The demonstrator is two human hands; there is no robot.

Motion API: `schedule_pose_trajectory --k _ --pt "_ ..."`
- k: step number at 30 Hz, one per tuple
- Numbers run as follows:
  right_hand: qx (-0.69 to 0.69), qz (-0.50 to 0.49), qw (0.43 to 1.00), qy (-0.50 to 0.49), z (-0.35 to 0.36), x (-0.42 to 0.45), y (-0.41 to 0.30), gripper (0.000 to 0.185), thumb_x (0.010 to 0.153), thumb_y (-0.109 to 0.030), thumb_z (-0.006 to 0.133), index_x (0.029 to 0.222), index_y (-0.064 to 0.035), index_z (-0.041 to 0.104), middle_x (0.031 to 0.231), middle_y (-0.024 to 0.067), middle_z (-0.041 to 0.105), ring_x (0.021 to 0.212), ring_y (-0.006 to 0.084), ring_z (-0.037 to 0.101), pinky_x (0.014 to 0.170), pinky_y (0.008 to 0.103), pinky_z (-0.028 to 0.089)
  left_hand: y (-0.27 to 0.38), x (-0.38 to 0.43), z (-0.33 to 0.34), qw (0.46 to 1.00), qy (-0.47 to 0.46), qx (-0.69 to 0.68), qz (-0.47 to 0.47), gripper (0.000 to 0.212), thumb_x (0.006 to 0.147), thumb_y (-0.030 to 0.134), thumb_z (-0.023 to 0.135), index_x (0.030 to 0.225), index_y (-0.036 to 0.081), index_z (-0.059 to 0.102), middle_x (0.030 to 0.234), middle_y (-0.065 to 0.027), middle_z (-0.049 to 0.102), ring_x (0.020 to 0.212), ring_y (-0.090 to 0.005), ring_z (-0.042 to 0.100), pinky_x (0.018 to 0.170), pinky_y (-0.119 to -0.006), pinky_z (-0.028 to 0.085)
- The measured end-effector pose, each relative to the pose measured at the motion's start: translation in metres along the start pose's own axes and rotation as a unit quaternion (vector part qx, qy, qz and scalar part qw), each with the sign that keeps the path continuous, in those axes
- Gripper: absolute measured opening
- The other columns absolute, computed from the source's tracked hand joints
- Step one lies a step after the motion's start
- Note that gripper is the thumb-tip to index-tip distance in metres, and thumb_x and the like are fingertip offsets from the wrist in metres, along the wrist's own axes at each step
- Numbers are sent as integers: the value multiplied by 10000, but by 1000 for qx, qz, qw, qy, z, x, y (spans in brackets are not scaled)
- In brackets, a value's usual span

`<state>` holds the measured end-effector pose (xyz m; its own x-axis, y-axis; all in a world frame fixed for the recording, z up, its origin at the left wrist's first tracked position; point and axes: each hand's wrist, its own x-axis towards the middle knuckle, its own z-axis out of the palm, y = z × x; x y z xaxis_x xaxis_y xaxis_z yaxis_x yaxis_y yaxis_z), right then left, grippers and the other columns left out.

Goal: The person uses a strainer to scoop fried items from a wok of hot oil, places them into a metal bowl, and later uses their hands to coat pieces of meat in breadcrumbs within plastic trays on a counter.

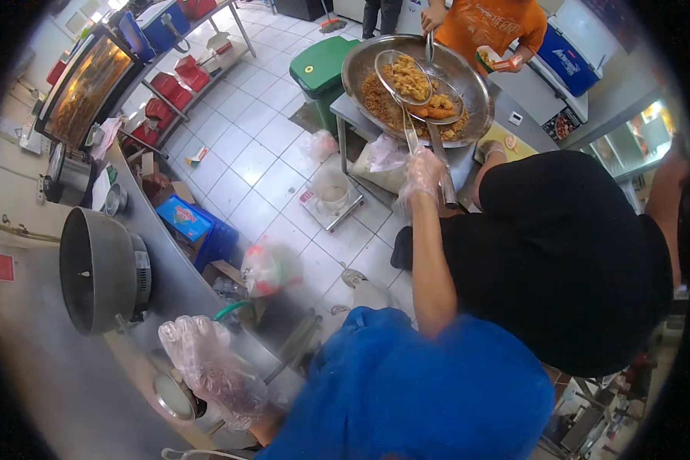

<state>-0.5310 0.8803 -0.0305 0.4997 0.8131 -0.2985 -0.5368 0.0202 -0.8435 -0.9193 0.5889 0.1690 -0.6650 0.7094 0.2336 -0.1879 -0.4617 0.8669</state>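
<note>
My right hand (424, 171), in a clear plastic glove, grips the handle of a wire strainer (403, 77) heaped with golden fried pieces (408, 80). That strainer is over a wide steel bowl (355, 54) of brown crumbs. A second strainer with fried pieces (437, 107) sits lower in the bowl, its thick handle (445, 172) passing beside my right hand. My left hand (210, 368), also in a plastic glove, is at the lower left above a steel counter. Its fingers look curled, but whether anything is inside is hidden. Near it is a small round metal pot (173, 397).
A person in an orange shirt (483, 26) stands behind the bowl, one hand on a metal utensil. Another person in black (552, 259) bends close on my right. A green bin (325, 72), a floor scale (333, 201) and plastic bags (270, 270) occupy the tiled floor.
</note>
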Motion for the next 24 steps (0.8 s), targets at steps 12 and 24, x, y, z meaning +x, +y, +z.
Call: schedule_pose_trajectory --k 12,24 --pt "173 79 982 21 12 60 9 159 954 -131 507 801 -117 469 597 -5 403 427 110 359 345 267 265 -5 0 18 999 -26 -2 -22 253 911 87 599 1145 50 510 975 -86 559 872 -189 554 688 -296 476" --pt "253 95 962 -29 0 79 13 61 911 -46 526 862 -59 492 543 -40 341 363 87 301 319 223 259 -6 -3 30 999 -33 -2 -33 255 906 83 601 1141 51 506 964 -80 553 862 -186 549 671 -298 470"
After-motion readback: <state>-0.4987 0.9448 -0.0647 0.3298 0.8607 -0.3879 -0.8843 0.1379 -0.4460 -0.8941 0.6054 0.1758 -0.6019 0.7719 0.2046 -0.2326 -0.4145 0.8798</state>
